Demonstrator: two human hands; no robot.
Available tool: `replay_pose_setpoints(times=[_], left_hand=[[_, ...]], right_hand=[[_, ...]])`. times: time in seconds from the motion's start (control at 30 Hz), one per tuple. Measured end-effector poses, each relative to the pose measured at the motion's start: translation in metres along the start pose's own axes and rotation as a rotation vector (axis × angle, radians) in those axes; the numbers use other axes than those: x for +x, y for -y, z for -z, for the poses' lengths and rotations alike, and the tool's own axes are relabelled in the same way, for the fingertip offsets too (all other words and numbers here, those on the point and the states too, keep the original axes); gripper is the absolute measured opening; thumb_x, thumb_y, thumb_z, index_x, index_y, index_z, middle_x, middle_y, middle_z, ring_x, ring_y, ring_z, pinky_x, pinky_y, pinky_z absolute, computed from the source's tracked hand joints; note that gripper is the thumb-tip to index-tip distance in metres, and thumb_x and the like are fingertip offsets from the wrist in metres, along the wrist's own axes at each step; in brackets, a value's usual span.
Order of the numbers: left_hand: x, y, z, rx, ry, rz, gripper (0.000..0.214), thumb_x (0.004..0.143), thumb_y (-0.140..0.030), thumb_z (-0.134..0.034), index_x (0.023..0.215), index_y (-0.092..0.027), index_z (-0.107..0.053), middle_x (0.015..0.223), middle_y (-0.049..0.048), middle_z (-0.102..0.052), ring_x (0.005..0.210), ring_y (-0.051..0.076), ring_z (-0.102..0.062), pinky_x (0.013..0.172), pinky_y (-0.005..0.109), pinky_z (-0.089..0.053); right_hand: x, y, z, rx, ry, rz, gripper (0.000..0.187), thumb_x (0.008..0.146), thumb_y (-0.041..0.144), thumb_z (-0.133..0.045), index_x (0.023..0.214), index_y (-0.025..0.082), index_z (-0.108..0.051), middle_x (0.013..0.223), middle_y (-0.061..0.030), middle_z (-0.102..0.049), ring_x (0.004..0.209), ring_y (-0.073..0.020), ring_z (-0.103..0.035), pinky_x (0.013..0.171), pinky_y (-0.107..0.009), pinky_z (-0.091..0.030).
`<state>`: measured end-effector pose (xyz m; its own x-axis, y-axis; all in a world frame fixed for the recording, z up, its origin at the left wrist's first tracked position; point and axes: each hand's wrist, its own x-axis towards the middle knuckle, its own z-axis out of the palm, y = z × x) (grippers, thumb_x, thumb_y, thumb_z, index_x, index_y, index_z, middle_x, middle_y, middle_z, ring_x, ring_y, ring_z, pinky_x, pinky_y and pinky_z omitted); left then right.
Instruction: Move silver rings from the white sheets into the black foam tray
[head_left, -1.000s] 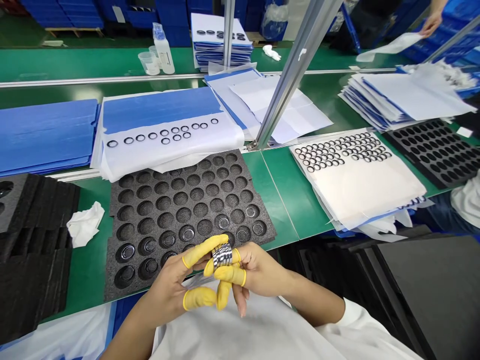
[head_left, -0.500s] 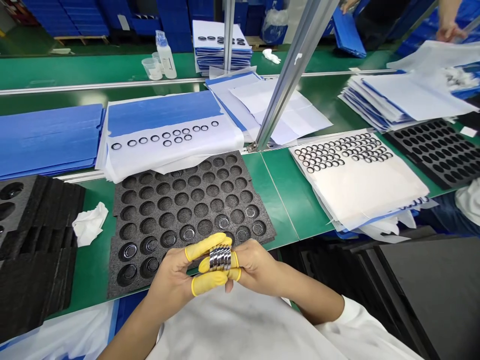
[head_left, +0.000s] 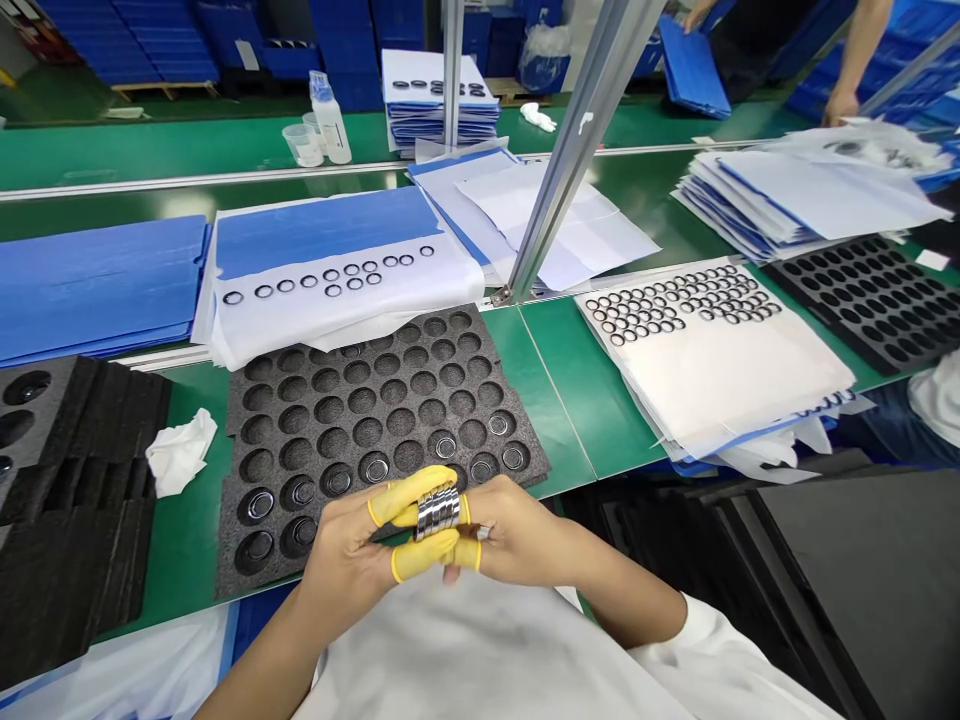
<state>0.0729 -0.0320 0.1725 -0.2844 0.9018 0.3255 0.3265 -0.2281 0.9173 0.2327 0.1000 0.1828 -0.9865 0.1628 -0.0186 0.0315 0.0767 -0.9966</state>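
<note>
This site is presenting as a factory floor: a green assembly line is running across the frame, with foam trays and metal rings lying along it, blue crates are standing stacked at upper left, and a co-worker is reaching in at upper right.

The green surface carried a black foam tray with round pockets; a crumpled white wipe lay just left of the tray, and a stack of white sheets lay to its right.

On my feed: long green workbenches cross a factory floor, an aluminium post rising between them, blue crates stacked on a wooden pallet beyond.
</note>
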Motion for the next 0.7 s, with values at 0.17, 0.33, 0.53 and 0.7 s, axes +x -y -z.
replay_pose_setpoints(times=[0.17, 0.33, 0.53, 0.7], left_hand=[[0.0030, 0.0006, 0.0033, 0.126, 0.008, -0.154, 0.047, 0.088, -0.020, -0.078, 0.133, -0.029, -0.070, 0.103, 0.0023, -0.082, 0.085, 0.015, -0.077, 0.078, 0.019, -0.062], [0.0015, 0.0009, 0.0027, 0.160, -0.015, -0.238, 0.054, 0.089, -0.022, -0.078, 0.140, -0.030, -0.064, 0.107, 0.0023, -0.081, 0.092, 0.014, -0.078, 0.085, 0.019, -0.061], [0.0008, -0.0005, 0.0032, 0.223, -0.013, -0.278, 0.058, 0.091, -0.022, -0.076, 0.146, -0.029, -0.059, 0.113, 0.0050, -0.080, 0.096, 0.015, -0.078, 0.088, 0.019, -0.061], [0.0036, -0.0046, 0.0038, 0.189, 0.004, -0.230, 0.054, 0.089, -0.024, -0.078, 0.141, -0.031, -0.064, 0.102, 0.0015, -0.082, 0.083, 0.012, -0.078, 0.079, 0.015, -0.061]], right_hand=[[-0.0026, 0.0054, 0.0024, 0.545, 0.181, -0.251, 0.063, 0.088, 0.070, -0.064, 0.110, 0.011, -0.066, 0.085, -0.0091, -0.079, 0.045, -0.0073, -0.064, 0.047, -0.016, -0.044], [0.0011, 0.0060, -0.0012, 0.564, 0.101, -0.263, 0.052, 0.090, 0.063, -0.067, 0.093, 0.011, -0.069, 0.063, 0.0003, -0.073, 0.035, -0.0035, -0.056, 0.041, -0.013, -0.037], [0.0015, 0.0066, -0.0036, 0.575, 0.081, -0.255, 0.052, 0.089, 0.061, -0.069, 0.096, 0.009, -0.071, 0.057, 0.0027, -0.070, 0.032, -0.0039, -0.053, 0.038, -0.014, -0.036], [-0.0003, 0.0095, -0.0053, 0.596, 0.091, -0.269, 0.055, 0.090, 0.062, -0.068, 0.100, 0.008, -0.072, 0.057, 0.0020, -0.071, 0.032, -0.0041, -0.053, 0.037, -0.015, -0.035]])
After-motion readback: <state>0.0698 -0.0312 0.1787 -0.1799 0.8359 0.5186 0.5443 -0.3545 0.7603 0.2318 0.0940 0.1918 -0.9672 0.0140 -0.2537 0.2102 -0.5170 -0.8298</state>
